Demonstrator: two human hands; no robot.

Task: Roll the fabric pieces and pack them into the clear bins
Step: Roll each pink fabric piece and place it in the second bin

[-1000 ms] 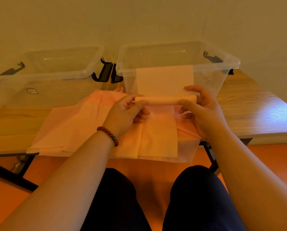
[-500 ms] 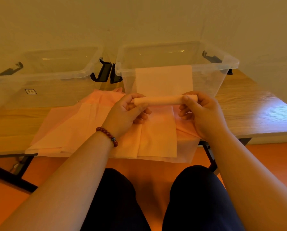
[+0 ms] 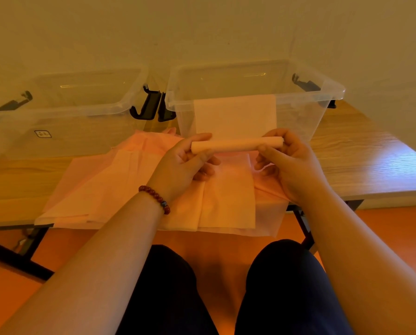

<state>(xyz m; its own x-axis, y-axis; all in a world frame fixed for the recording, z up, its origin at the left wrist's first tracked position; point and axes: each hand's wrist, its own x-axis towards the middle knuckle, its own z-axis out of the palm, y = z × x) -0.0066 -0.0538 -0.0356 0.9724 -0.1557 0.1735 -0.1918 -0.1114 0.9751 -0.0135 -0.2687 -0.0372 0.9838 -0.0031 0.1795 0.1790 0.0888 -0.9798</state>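
The left hand (image 3: 182,163) and right hand (image 3: 291,163) each pinch one end of a tight peach roll (image 3: 236,144), fingers (image 3: 197,137) curled over the far side and thumbs pressing on the near side. The roll is held level just above the tabletop (image 3: 359,160), in front of the right bin (image 3: 332,93). The unrolled sheet (image 3: 234,117) runs from the roll up the bin's near wall to its rim. To finish the roll well, both hands should probably turn at the same rate with light tension toward the body, so the ends stay flush and the roll does not cone. The thumbs should hold the wrap down while the fingers take a new grip. Once the tail is wound in, the roll likely needs holding closed as it goes into the bin, since thin fabric tends to spring open. A pile of fabric pieces (image 3: 120,189) lies flat beneath the hands, overhanging the near edge. The left bin (image 3: 81,110) stands beside the right one. Whether the sheet's far edge hooks over the rim or only leans on the wall is unclear, and both bins' floors are hard to read through the plastic. The lower fingers are partly hidden under the roll.
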